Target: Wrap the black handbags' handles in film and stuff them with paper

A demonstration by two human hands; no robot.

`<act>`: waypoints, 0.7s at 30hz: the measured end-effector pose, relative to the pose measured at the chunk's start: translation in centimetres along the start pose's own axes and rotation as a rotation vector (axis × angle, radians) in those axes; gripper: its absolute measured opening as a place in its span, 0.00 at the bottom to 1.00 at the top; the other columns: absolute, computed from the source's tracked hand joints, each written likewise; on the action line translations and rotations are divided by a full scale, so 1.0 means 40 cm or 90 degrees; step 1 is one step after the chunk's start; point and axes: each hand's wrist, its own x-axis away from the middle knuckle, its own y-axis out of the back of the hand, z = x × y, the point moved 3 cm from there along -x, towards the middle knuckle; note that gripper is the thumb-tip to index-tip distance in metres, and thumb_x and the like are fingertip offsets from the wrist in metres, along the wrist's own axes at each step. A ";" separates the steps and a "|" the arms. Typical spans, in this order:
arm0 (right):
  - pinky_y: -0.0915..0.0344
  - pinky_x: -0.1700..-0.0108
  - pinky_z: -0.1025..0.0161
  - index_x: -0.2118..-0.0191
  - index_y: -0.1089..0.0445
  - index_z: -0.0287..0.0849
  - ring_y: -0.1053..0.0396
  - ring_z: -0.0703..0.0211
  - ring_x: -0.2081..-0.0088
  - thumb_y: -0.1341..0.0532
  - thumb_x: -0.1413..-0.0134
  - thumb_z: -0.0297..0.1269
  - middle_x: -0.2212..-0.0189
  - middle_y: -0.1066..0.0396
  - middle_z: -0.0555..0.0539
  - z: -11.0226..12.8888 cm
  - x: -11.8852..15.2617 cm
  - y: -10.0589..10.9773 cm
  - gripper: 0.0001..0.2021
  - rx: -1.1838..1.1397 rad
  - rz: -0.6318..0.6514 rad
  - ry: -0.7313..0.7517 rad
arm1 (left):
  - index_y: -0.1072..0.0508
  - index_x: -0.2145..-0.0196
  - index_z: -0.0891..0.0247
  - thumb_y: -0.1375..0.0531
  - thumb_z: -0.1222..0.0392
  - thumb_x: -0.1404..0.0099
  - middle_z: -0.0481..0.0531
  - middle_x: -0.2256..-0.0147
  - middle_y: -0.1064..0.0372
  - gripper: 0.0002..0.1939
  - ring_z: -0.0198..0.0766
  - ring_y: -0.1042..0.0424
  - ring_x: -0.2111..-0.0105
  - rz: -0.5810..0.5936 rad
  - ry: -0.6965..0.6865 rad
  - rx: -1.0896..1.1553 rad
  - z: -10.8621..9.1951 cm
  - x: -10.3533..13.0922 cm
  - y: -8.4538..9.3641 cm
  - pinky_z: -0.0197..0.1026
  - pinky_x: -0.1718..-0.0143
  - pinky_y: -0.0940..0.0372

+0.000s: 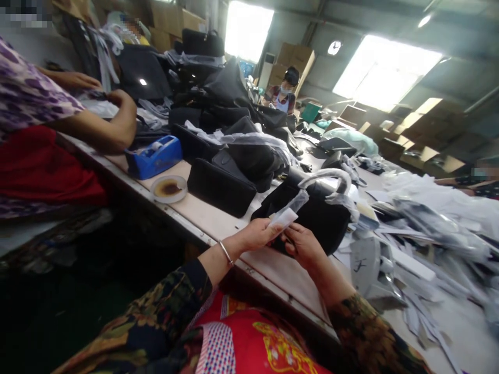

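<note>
The bag [325, 218], upright at the near side of the table [286, 272], looks fairly light and firm-sided, best taken by its wrapped handle [345, 179]. The strip [286, 218], in front of it, seems thin, limp and slippery (easily creased, I'd think), so a flat pinch near its end suits. The left hand [259, 234] grips it; the right hand [304, 244] is closed beside it, its contents unclear. Papers [413, 259] crowd the right; leftward, the case [220, 187] and dish [158, 195] leave narrow bare tabletop along the edge.
</note>
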 end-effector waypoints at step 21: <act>0.55 0.82 0.68 0.63 0.26 0.40 0.45 0.69 0.83 0.27 0.56 0.51 0.78 0.32 0.52 0.023 0.035 0.012 0.21 0.186 0.017 -0.023 | 0.27 0.71 0.67 0.49 0.28 0.34 0.50 0.75 0.32 0.35 0.33 0.36 0.76 -0.039 -0.012 0.031 0.023 0.016 0.016 0.35 0.75 0.44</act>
